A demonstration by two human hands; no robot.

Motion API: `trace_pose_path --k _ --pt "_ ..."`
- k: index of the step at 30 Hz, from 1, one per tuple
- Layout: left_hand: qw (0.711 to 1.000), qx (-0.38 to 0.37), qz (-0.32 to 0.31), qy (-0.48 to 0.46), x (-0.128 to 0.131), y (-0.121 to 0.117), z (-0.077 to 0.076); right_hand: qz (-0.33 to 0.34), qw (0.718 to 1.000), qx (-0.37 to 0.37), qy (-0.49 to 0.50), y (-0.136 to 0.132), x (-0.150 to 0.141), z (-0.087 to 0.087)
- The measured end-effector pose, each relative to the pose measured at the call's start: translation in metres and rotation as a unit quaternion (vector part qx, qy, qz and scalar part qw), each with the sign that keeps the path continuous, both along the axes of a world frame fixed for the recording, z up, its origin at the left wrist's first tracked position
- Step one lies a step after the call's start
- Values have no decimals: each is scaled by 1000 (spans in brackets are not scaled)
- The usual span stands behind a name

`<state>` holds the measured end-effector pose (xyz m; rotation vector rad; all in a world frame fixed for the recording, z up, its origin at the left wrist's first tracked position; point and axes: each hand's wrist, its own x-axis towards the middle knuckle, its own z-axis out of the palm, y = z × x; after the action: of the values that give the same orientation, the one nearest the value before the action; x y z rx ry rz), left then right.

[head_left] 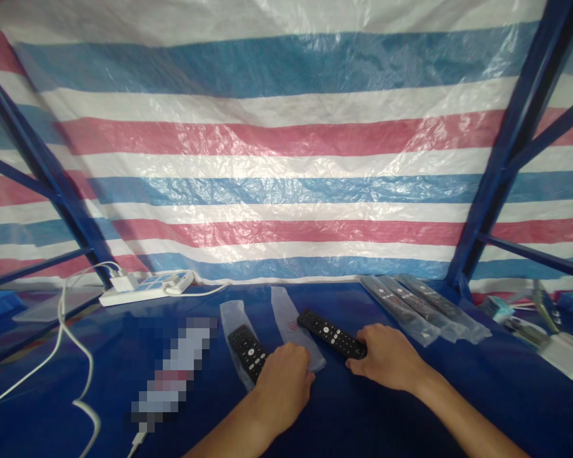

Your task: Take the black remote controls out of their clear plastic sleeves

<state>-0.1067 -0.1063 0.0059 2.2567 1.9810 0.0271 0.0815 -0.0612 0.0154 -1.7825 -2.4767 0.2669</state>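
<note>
My right hand (386, 353) grips a black remote control (332, 332) by its near end, thumb and fingers on either side. The remote lies slanted, its far tip by a clear plastic sleeve (286, 312) with a small red mark. At the near end of that sleeve my left hand (287, 380) is closed on its edge, fingertips partly hidden. Left of this hand, another black remote control (246, 348) rests on a second clear plastic sleeve (232, 312); the hand hides its lower part.
Several remotes in clear sleeves (401, 308) lie at the back right of the blue table (363, 420). A white power strip (146, 287) with trailing cables is at the back left. A pixelated object (174, 369) with a cable lies front left. Blue frame posts (494, 184) flank a striped tarp (286, 137).
</note>
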Motion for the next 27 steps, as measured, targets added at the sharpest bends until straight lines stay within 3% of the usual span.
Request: trace_pose_path --k 8,17,22,27 --pt "999 -13 -7 41 3 0 10 -4 1000 -3 7 0 2 0" --pt "995 38 -13 96 11 -2 1 -6 1000 18 22 -2 2 -1" --pt "994 93 31 48 2 14 -2 -12 996 41 77 -5 23 17" --pt "995 76 65 -26 -9 37 -5 46 992 -19 114 -16 47 37"
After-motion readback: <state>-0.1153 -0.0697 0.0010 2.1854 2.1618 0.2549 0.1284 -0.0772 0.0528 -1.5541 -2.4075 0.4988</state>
